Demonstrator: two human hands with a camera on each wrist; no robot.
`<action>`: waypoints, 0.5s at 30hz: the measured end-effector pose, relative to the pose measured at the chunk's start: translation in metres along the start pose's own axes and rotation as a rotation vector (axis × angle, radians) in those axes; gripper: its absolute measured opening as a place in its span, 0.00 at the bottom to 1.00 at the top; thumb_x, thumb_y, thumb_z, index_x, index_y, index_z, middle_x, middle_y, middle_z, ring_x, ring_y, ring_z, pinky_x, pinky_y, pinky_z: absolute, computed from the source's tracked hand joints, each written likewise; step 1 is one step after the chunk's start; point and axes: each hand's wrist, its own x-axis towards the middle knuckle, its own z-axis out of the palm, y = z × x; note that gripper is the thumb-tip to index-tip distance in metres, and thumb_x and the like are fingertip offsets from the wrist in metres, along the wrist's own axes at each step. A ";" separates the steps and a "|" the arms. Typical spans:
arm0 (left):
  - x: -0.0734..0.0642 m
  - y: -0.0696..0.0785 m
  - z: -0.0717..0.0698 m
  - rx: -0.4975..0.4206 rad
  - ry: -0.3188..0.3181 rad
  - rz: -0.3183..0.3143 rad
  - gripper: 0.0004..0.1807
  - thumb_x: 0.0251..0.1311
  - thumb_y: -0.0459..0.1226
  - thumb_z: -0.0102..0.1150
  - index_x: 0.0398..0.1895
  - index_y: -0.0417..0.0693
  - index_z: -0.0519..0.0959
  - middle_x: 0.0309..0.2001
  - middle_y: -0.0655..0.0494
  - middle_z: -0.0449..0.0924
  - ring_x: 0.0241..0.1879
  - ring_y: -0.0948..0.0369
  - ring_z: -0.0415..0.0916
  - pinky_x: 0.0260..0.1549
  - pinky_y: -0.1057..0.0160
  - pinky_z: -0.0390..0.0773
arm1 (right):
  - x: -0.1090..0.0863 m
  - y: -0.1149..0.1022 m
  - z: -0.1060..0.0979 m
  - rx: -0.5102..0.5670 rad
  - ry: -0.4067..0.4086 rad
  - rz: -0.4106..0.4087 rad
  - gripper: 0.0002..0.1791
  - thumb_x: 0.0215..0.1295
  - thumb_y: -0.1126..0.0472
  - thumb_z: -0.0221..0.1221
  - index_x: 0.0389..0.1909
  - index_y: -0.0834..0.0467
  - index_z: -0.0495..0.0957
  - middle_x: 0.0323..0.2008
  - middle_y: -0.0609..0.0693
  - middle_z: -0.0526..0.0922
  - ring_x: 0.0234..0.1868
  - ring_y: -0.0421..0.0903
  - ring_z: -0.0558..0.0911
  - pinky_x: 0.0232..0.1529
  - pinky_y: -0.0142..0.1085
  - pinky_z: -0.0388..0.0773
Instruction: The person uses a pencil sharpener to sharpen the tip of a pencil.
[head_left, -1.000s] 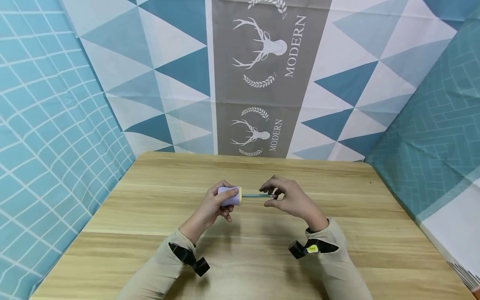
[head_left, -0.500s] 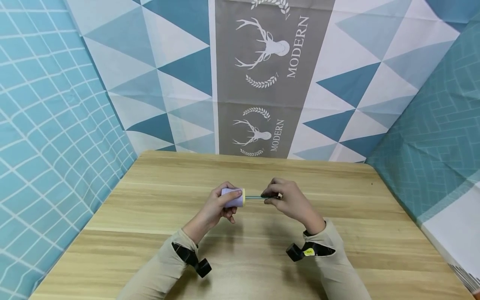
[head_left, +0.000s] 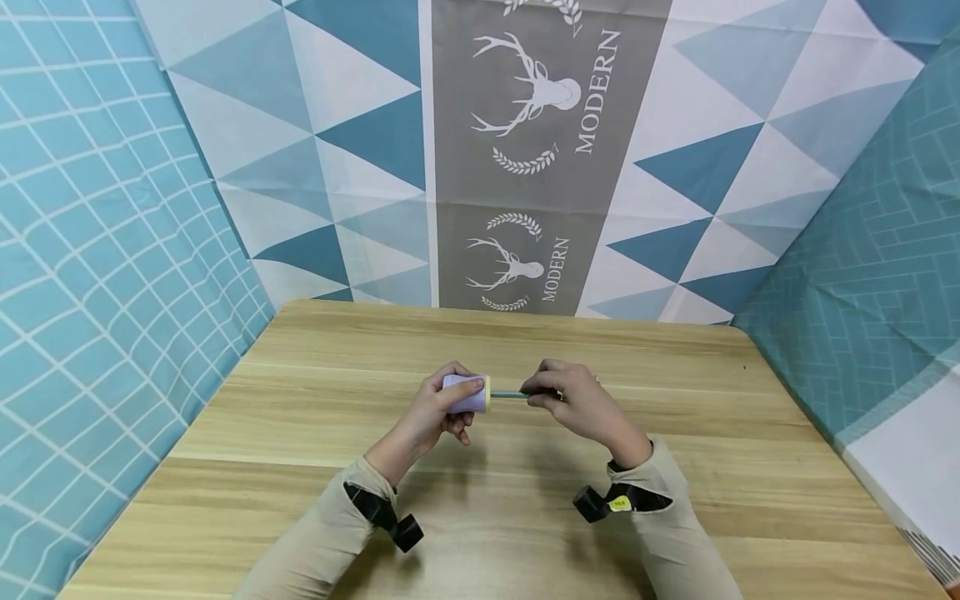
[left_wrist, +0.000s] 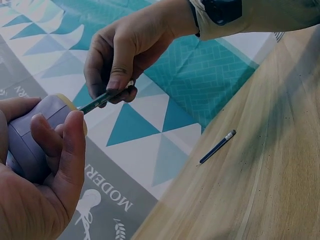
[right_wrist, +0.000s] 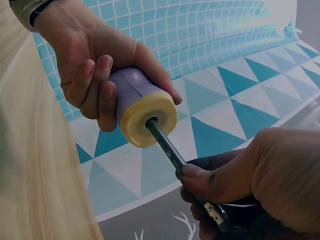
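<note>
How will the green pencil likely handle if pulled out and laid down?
The green pencil should be stiff, its shaft running straight from the purple sharpener to the right hand. Being slim, it is probably light. Laid down, it may roll, given its long, narrow shape.

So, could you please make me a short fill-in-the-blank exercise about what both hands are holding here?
1. The left hand grips an object whose body is ____.
2. The object's end facing the right hand is ____.
3. The pencil, pinched by the right hand, runs into a ____ in that end.

Missing words: purple, yellow, hole.
</note>
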 end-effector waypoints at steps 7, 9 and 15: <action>0.000 0.000 0.000 -0.002 -0.003 0.000 0.06 0.63 0.39 0.60 0.36 0.48 0.75 0.17 0.51 0.73 0.10 0.66 0.67 0.09 0.63 0.80 | 0.000 -0.003 -0.003 -0.020 -0.036 0.004 0.06 0.61 0.74 0.64 0.38 0.65 0.85 0.30 0.46 0.78 0.27 0.37 0.73 0.25 0.31 0.74; 0.000 0.000 0.000 -0.002 -0.002 -0.001 0.06 0.63 0.39 0.60 0.36 0.48 0.74 0.17 0.51 0.73 0.10 0.65 0.67 0.09 0.63 0.80 | 0.000 -0.003 -0.003 -0.023 -0.053 0.018 0.06 0.62 0.73 0.63 0.38 0.64 0.85 0.29 0.46 0.78 0.26 0.36 0.72 0.25 0.31 0.74; 0.001 -0.001 -0.001 -0.004 0.000 -0.003 0.06 0.63 0.39 0.60 0.36 0.48 0.75 0.17 0.51 0.73 0.10 0.65 0.67 0.09 0.63 0.80 | 0.000 0.000 -0.003 0.010 -0.102 0.050 0.06 0.66 0.73 0.60 0.40 0.66 0.84 0.30 0.47 0.79 0.27 0.36 0.72 0.25 0.31 0.73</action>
